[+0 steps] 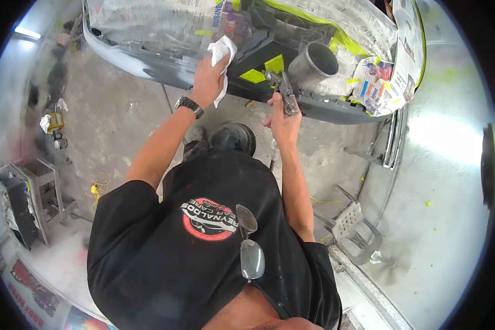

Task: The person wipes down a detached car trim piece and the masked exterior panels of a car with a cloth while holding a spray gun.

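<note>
My left hand (pixel 208 81), with a black watch (pixel 190 105) on its wrist, is closed on a crumpled white cloth or paper wipe (pixel 221 50). It is at the front edge of a grey and black car bumper (pixel 168 74) and seems to touch it. Newspaper (pixel 363 27) and yellow-green masking tape (pixel 253 76) cover parts of the bumper. In my right hand (pixel 285 122) is a metal spray gun (pixel 284 91), its fingers wrapped round the handle. The gun's metal cup (pixel 312 65) leans to the right, over the bumper. A hose below the gun is partly hidden by my arm.
A metal stand (pixel 393 140) is under the bumper's right end. Lower right, a perforated metal piece (pixel 349 223) lies near a fan (pixel 391 261). A wooden stand (pixel 44 192) stands at left; cans (pixel 60 143) sit on the concrete floor (pixel 115 99).
</note>
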A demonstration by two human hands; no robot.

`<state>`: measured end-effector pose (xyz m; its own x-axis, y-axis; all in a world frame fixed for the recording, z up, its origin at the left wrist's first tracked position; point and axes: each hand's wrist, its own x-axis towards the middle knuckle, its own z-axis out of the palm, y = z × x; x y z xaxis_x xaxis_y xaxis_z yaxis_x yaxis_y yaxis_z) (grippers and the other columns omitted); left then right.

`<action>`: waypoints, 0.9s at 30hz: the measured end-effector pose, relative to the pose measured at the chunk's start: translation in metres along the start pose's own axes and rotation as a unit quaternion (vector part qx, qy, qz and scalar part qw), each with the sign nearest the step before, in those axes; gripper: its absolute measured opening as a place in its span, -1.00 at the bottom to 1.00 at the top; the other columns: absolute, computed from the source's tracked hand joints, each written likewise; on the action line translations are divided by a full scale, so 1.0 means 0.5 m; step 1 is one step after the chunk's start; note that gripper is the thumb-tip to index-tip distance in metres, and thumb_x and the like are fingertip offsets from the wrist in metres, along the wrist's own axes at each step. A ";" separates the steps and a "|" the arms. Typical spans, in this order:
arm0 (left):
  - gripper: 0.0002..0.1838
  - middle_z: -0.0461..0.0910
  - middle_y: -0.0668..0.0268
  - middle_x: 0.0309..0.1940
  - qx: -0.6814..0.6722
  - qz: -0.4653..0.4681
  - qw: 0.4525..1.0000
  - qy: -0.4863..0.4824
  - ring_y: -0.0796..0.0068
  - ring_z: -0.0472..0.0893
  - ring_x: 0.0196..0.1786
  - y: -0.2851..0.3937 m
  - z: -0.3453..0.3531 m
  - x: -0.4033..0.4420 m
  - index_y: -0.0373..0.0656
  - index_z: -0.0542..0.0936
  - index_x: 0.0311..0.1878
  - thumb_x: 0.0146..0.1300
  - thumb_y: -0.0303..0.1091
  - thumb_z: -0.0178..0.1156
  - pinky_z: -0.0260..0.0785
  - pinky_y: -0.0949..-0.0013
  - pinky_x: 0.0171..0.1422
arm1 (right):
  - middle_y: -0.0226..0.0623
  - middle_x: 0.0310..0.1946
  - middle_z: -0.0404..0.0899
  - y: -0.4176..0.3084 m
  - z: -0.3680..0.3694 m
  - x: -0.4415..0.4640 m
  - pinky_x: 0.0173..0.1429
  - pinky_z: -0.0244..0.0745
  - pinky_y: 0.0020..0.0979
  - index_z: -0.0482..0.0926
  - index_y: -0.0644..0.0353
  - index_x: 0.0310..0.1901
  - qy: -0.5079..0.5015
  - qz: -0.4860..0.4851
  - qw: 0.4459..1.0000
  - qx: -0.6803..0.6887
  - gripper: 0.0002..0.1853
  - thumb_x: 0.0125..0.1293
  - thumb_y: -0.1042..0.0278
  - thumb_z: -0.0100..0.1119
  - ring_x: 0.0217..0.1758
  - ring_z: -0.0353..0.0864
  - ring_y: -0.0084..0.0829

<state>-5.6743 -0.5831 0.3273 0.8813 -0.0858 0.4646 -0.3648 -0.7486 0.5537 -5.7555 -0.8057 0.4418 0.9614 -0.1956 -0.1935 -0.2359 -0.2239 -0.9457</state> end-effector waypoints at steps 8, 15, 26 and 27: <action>-0.27 0.45 -0.05 -0.03 0.008 -0.009 1.000 -0.008 -0.17 0.49 -0.04 0.002 -0.002 -0.001 0.12 0.51 0.44 0.14 -0.59 0.25 0.37 -0.10 0.05 | -0.33 -0.37 0.65 0.017 0.002 -0.009 -0.57 0.39 -0.47 0.58 0.33 -0.09 0.007 -0.016 1.000 -0.003 -0.52 0.54 -0.07 0.20 -0.66 0.57 -0.53; -0.26 0.44 -0.03 -0.07 0.014 -0.017 1.000 -0.012 -0.16 0.49 -0.06 -0.004 0.005 -0.002 0.16 0.49 0.44 0.14 -0.58 0.26 0.38 -0.10 0.01 | -0.34 -0.34 0.66 0.015 0.002 -0.010 -0.58 0.39 -0.48 0.58 0.33 -0.08 0.012 -0.014 1.000 -0.006 -0.50 0.53 -0.09 0.21 -0.67 0.57 -0.54; -0.26 0.44 -0.01 -0.07 0.025 -0.010 1.000 -0.006 -0.13 0.49 -0.07 0.002 0.001 -0.001 0.16 0.50 0.44 0.13 -0.57 0.27 0.38 -0.09 0.01 | -0.26 -0.37 0.65 0.007 0.003 -0.012 -0.53 0.47 -0.45 0.58 0.39 0.01 0.004 0.000 1.000 0.011 -0.49 0.50 -0.05 0.28 -0.61 0.57 -0.53; -0.26 0.44 -0.01 -0.08 0.023 -0.010 1.000 -0.005 -0.13 0.49 -0.07 0.000 0.002 -0.002 0.16 0.50 0.44 0.13 -0.57 0.27 0.38 -0.09 0.01 | -0.26 -0.37 0.65 0.008 0.003 -0.012 -0.53 0.47 -0.45 0.58 0.39 0.01 0.003 0.003 1.000 0.010 -0.49 0.50 -0.05 0.28 -0.61 0.57 -0.53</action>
<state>-5.6746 -0.5839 0.3261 0.8917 -0.0772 0.4460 -0.3329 -0.7793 0.5308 -5.7621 -0.8041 0.4388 0.9591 -0.2022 -0.1982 -0.2391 -0.2038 -0.9493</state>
